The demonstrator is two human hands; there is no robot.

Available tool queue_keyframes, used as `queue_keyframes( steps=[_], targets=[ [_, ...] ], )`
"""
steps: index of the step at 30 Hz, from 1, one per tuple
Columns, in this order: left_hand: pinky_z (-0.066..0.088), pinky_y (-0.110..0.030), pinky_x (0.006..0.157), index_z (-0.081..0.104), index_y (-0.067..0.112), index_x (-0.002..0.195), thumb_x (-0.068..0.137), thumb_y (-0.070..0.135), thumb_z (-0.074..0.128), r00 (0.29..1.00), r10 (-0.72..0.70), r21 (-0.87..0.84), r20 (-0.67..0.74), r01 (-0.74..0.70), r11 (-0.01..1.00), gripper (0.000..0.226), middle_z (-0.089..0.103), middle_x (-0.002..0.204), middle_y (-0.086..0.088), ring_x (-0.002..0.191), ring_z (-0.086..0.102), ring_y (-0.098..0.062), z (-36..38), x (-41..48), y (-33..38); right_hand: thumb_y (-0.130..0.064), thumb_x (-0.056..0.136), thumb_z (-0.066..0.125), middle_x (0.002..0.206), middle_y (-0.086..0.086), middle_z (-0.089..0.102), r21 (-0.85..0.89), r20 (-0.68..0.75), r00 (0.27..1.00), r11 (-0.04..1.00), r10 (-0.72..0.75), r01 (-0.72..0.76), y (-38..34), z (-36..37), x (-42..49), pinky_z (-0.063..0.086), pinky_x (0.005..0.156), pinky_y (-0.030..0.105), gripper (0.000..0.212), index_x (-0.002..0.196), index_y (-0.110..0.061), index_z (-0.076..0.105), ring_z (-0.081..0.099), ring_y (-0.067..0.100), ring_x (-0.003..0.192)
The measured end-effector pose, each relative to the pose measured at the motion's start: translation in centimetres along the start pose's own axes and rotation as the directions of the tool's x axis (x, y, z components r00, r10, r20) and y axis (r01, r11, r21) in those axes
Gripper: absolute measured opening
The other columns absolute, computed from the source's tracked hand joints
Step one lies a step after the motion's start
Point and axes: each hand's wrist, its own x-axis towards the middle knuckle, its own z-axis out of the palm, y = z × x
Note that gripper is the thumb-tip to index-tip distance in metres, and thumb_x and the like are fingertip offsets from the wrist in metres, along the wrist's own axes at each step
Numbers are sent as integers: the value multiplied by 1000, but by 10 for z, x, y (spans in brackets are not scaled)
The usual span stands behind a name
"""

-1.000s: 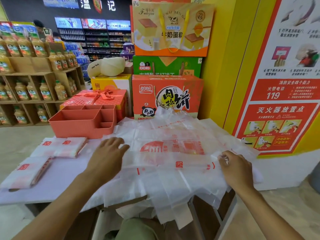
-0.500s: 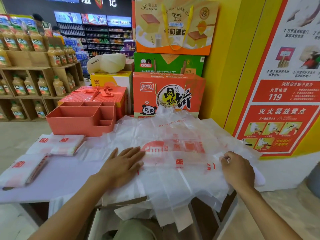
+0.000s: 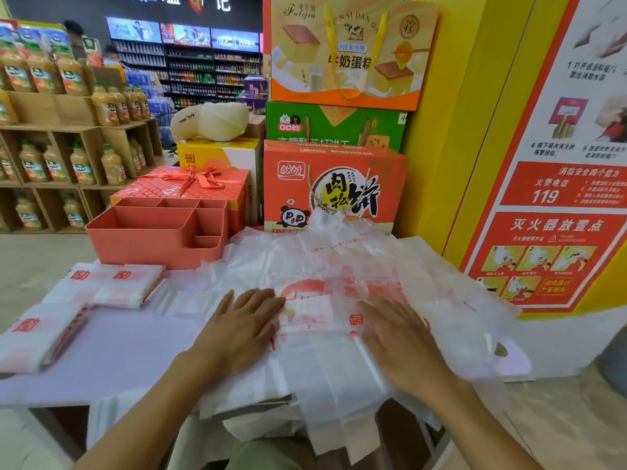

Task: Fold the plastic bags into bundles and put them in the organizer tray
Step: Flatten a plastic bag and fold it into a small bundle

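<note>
- Nearest the camera, the handle strips [image 3: 342, 425] of the spread bags hang over the front edge of the table [image 3: 112, 354] — thin film, limp, nothing stiff in it.
- The pile of plastic bags [image 3: 325, 262] lies flat across the right half of the table, many sheets deep. My guess is that they are very light and slippery against one another, so one sheet pulled alone would likely drag its neighbours along. A flat palm to pin and a pinch at an edge or handle looks like the sensible hold.
- The left hand [image 3: 242, 329] lies palm down on the left side of the pile, fingers spread and flat, gripping nothing; the forearm comes in from the lower left.
- The right hand [image 3: 400, 340] is blurred, palm down over the printed middle of the top bag, fingers stretched out and seemingly holding nothing — whether it presses or hovers I cannot tell.
- Left of the hands, folded bundles [image 3: 127, 284] lie on the table, and another bundle [image 3: 37, 337] sits by the left edge. They look like finished folds that are not yet put away.
- Farther back stands the orange tray [image 3: 149, 249], its compartments apparently empty, just behind the bundles.
- Behind it are a red gift box [image 3: 190, 184] and stacked cartons [image 3: 336, 188].
</note>
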Motion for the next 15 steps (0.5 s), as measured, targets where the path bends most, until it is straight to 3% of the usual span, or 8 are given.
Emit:
queue_keyframes(
  steps=[2, 7, 11, 15],
  targets=[
    [-3, -46, 126, 6, 43, 160, 91, 63, -9, 1000, -14, -9, 21, 14, 1000, 73, 3, 168, 18, 155, -2, -7, 1, 0, -1, -47, 109, 23, 168, -14, 12, 58, 127, 991, 997, 51, -59, 0, 5, 9, -4, 120, 29, 52, 160, -36, 20, 6, 11, 156],
    [-9, -48, 125, -14, 47, 157, 94, 63, -5, 991, -60, 48, 119, 55, 997, 65, -20, 165, 18, 152, -22, -8, 2, 3, -7, -58, 105, 11, 167, -13, -20, -59, 246, 954, 985, 171, -161, 25, 18, 10, -9, 126, 43, 60, 159, -43, -10, -22, 14, 153],
    [-12, -51, 124, -13, 48, 157, 101, 62, 4, 992, -55, 49, 111, 50, 998, 60, -20, 166, 18, 152, -23, -8, 3, 2, -9, -58, 104, 8, 167, -11, -23, -112, 267, 932, 969, 244, -221, 50, 15, -5, -9, 126, 44, 61, 157, -43, -16, -23, 18, 153],
    [-14, -52, 123, -8, 48, 158, 94, 76, 2, 995, -46, 39, 92, 42, 998, 70, -18, 165, 20, 152, -21, -5, 4, 0, -9, -64, 100, 5, 166, -12, -22, -100, 270, 925, 963, 267, -249, 60, 9, -18, -11, 125, 42, 64, 157, -44, -16, -24, 13, 153]
  ],
)
